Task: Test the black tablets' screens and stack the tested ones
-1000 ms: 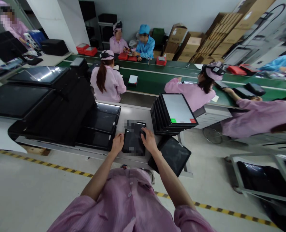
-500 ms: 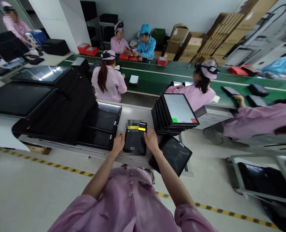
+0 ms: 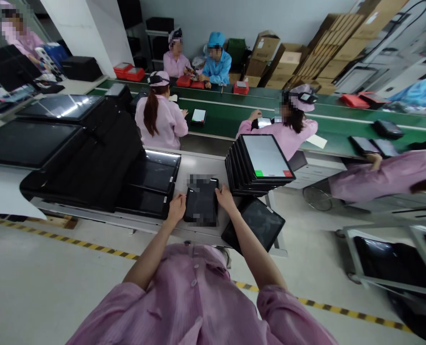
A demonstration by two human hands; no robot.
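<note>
A tablet (image 3: 201, 201) with a dark screen is in front of me at the metal table's near edge, gripped from both sides. My left hand (image 3: 177, 208) is closed, its fingers at the tablet's left edge. At the right edge my right hand (image 3: 226, 199) holds on with its thumb along the side; its other fingers are partly hidden. Another dark tablet (image 3: 259, 223) lies tilted under my right forearm, past the table's edge. Beyond it rises a stack of tablets (image 3: 266, 155), the top one showing a white screen with green and red corners.
Left of my hands lie black tablets (image 3: 143, 201) beside a large black-covered pile (image 3: 108, 163). A green conveyor (image 3: 227, 115) runs across behind the table (image 3: 198, 165), with co-workers in pink and blue along it. A wheeled cart (image 3: 389, 263) stands at the right.
The screen of the tablet in my hands went from showing a yellow bar to dark. My right hand's fingers drew back from its face to the edge. A co-worker at right moved a device along the conveyor.
</note>
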